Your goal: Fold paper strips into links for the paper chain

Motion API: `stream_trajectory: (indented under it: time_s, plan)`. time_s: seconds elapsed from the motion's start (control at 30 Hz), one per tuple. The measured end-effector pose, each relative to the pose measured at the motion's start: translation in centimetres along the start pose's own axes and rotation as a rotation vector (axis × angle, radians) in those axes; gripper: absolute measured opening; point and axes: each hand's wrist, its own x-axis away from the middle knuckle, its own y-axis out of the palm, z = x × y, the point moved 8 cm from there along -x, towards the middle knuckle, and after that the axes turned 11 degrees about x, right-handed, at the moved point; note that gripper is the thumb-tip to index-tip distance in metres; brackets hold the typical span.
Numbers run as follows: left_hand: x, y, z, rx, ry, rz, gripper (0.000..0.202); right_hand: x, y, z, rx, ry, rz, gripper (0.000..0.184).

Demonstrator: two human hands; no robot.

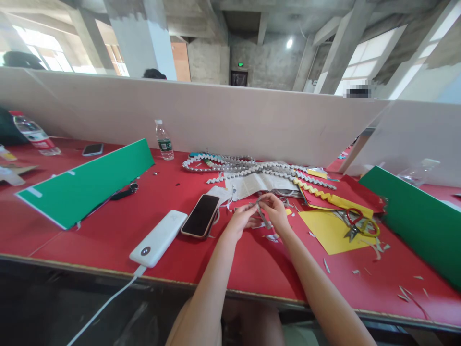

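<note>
Over the middle of the red table, my left hand (243, 221) and my right hand (274, 211) meet at the fingertips. Both are closed on a narrow grey paper strip (265, 221), whose free end hangs down between them. Just beyond my hands lie long folded zigzag paper chains (230, 167), grey and white, on a printed sheet (248, 185). A yellow folded chain (311, 188) rests to the right of them. Thin paper scraps (272, 237) are scattered under and around my hands. My fingers partly hide the strip's upper end.
Left of my hands are a phone (200, 216) and a white power bank (158, 239) with a cable. Scissors (355, 228) lie on yellow paper (324, 235) at right. Green boards (90, 182) stand at both sides; a bottle (164, 142) is near the white partition (216, 115).
</note>
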Motion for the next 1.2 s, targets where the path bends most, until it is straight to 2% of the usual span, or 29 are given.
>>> stream_trajectory:
  time_s: [0.07,0.33,0.47,0.67,0.77,0.93,1.2]
  plan:
    - [0.2,0.5,-0.5,0.03,-0.062,-0.025,0.02,0.1,-0.4,-0.1,0.01,0.007,0.028,0.018]
    - [0.3,1.2,-0.9,0.111,-0.085,-0.107,0.025,0.1,-0.2,-0.2,-0.07,0.015,0.003,0.019]
    - [0.0,0.2,-0.2,0.152,0.011,-0.007,0.021,0.1,-0.3,0.0,-0.144,0.021,0.023,0.023]
    - [-0.2,-1.9,1.6,0.082,0.277,0.207,0.022,0.2,-0.2,0.3,-0.079,0.09,0.003,0.029]
    - [-0.1,-1.7,2.0,0.059,0.32,0.193,0.027,0.3,0.2,-0.2,-0.032,0.067,-0.043,0.025]
    - [0.1,-1.0,2.0,0.032,0.319,0.122,0.032,0.4,1.1,-0.8,-0.001,0.024,-0.132,0.024]
    - [0.6,-0.8,2.6,-0.074,0.366,0.114,0.028,0.3,1.3,-0.5,-0.011,0.013,-0.159,0.026]
